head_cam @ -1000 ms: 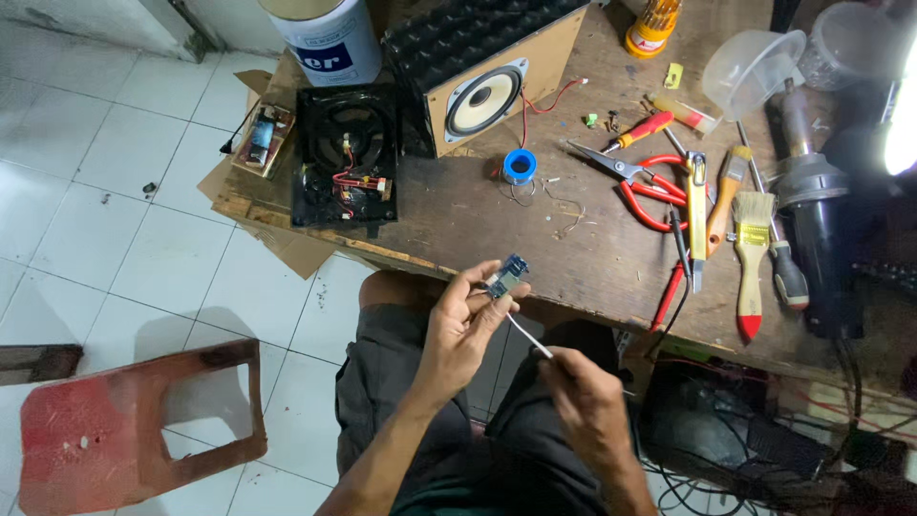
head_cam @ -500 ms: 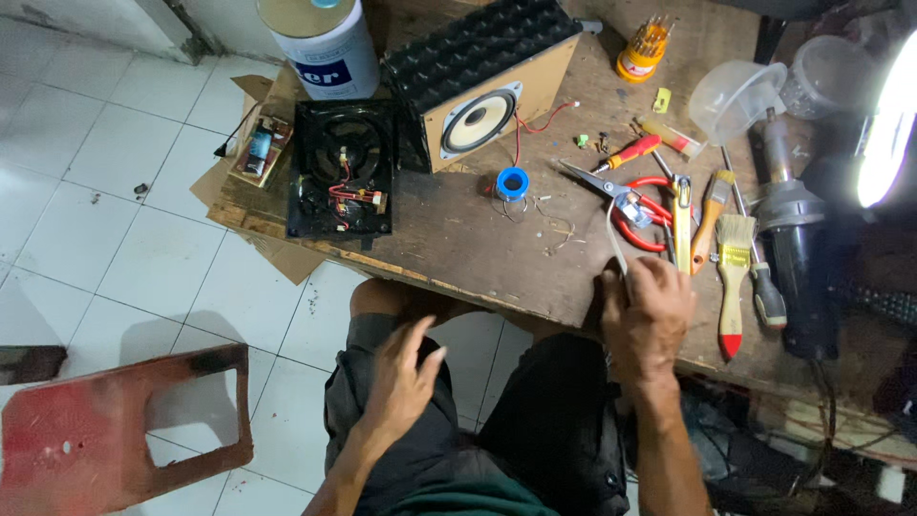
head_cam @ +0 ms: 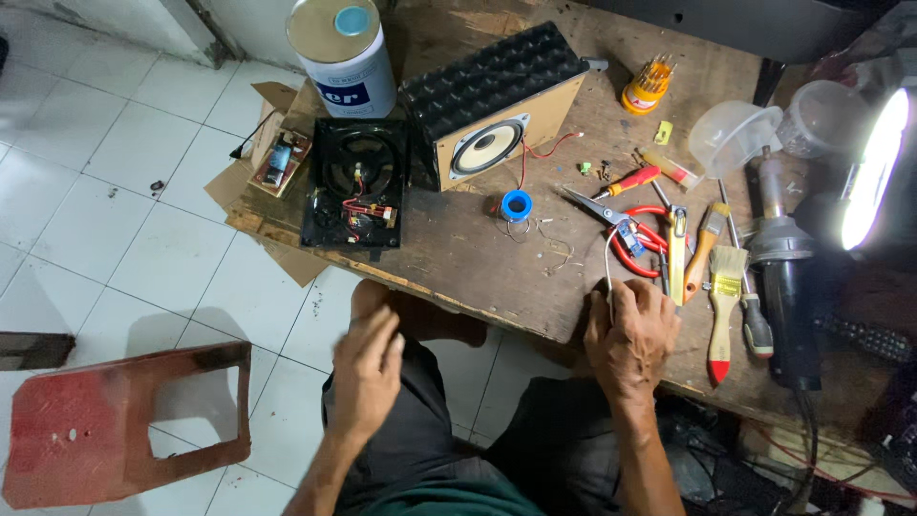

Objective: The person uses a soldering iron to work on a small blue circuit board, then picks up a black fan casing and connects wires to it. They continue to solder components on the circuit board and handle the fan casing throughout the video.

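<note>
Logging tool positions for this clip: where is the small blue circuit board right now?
In the head view, the small blue circuit board lies on the workbench right of centre, against the red-handled pliers, just beyond the right hand.

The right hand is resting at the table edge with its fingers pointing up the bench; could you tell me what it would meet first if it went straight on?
Probably the red-handled pliers just beyond the right hand's fingertips.

I log: brown table (head_cam: 478,258); black-topped, tan-faced speaker (head_cam: 497,105); white can (head_cam: 344,57) with blue patch; blue spool (head_cam: 517,204); red-handled pliers (head_cam: 642,250); yellow-bristled brush (head_cam: 725,311), red tip; red stool (head_cam: 124,425); white-tiled floor (head_cam: 115,172).
</note>
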